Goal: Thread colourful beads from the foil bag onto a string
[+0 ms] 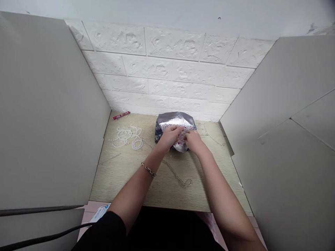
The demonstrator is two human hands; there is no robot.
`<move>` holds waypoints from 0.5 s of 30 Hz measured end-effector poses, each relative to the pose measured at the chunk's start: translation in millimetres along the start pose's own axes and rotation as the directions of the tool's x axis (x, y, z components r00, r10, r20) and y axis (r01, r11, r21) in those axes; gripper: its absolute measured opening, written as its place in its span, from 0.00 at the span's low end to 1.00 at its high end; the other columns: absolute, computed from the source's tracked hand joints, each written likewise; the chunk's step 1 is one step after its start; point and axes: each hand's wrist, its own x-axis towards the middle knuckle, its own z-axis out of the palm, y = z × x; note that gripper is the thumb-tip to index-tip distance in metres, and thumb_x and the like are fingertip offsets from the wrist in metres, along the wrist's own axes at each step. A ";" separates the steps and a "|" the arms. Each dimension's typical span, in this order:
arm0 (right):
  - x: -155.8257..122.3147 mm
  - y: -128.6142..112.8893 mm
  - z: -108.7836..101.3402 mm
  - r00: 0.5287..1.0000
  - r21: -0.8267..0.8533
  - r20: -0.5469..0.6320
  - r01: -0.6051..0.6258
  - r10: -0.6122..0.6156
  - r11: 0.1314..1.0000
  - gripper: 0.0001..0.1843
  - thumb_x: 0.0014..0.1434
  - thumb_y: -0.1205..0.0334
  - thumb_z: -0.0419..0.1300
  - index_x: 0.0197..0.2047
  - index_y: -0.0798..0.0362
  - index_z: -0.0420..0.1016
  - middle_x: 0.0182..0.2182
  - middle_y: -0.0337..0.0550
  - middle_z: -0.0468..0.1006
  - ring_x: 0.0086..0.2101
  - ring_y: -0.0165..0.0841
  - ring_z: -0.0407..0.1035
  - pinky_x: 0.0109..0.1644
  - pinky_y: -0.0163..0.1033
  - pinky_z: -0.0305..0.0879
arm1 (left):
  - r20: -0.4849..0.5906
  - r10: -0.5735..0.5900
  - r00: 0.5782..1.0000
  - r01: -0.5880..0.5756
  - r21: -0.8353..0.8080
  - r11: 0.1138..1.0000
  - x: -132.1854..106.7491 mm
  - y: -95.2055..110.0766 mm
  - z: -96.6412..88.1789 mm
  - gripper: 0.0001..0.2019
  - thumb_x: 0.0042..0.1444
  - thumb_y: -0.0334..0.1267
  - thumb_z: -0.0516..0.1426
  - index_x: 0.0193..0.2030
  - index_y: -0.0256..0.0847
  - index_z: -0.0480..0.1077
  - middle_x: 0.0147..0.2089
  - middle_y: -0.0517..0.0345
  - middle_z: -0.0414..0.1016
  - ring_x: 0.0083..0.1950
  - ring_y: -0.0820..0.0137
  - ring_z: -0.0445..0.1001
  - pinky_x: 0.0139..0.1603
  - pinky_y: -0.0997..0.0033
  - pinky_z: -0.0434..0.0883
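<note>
A bag-like pouch (176,118) with a shiny silver inside and a dark patterned outer side stands near the back of the table. Many small multicoloured beads (180,138) lie in it. Over its left part is my left hand (171,136), fingers bent and pinched together among the beads. My right hand (193,139) reaches in from the right, its fingers curled close to the left fingertips. Whatever either hand pinches is too small to make out. A strand of clear beads (174,171) runs across the table below the pouch, ending in a small coil.
White bead strands (128,135) lie coiled on the left of the wooden table (115,181). A red packet (121,115) rests at the back left. Thin clear strands (209,134) spread right of the pouch. Grey panels (52,115) flank both sides; a white brick-patterned wall (162,73) stands behind.
</note>
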 end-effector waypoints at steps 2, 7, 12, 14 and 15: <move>-0.6 -1.9 0.2 1.000 -0.019 0.001 -0.011 0.011 1.000 0.14 0.52 0.71 0.45 0.35 0.59 0.72 0.39 0.52 0.68 0.44 0.38 0.56 0.49 0.44 0.49 | 0.001 -0.001 1.000 0.001 -0.002 1.000 0.3 -0.4 -0.4 0.11 0.45 0.42 0.55 0.23 0.36 0.61 0.16 0.67 0.52 0.13 0.86 0.48 0.12 0.83 0.43; -1.8 -4.4 -1.0 1.000 -0.050 0.024 -0.005 0.006 0.999 0.14 0.50 0.71 0.47 0.36 0.58 0.72 0.39 0.51 0.68 0.45 0.39 0.55 0.49 0.44 0.49 | 0.015 0.003 1.000 -0.004 0.012 1.000 0.6 -0.3 -0.2 0.11 0.45 0.42 0.54 0.22 0.37 0.60 0.16 0.68 0.51 0.13 0.85 0.47 0.13 0.82 0.44; -4.9 -8.2 -0.8 1.000 -0.045 0.016 -0.015 0.016 0.999 0.15 0.51 0.70 0.45 0.37 0.58 0.71 0.41 0.51 0.67 0.45 0.40 0.54 0.48 0.46 0.50 | 0.027 0.023 0.999 -0.024 0.025 0.999 0.7 -1.1 -0.6 0.12 0.45 0.43 0.54 0.22 0.37 0.60 0.16 0.68 0.51 0.14 0.85 0.47 0.13 0.82 0.44; -5.6 -9.8 -0.3 1.000 -0.031 0.004 -0.016 0.016 0.999 0.15 0.51 0.69 0.45 0.37 0.58 0.71 0.42 0.52 0.67 0.46 0.41 0.54 0.48 0.47 0.50 | 0.023 0.020 1.000 -0.021 0.029 0.999 0.5 -0.7 -0.3 0.12 0.45 0.43 0.54 0.22 0.37 0.59 0.16 0.68 0.51 0.14 0.85 0.47 0.13 0.82 0.44; -5.8 -10.2 -0.4 1.000 -0.015 -0.005 -0.013 0.013 1.000 0.14 0.51 0.68 0.46 0.36 0.59 0.71 0.41 0.53 0.67 0.46 0.41 0.54 0.48 0.47 0.50 | 0.019 0.018 1.000 -0.019 0.032 0.999 0.3 -0.2 0.0 0.11 0.45 0.43 0.54 0.22 0.37 0.60 0.16 0.68 0.50 0.14 0.85 0.47 0.13 0.82 0.44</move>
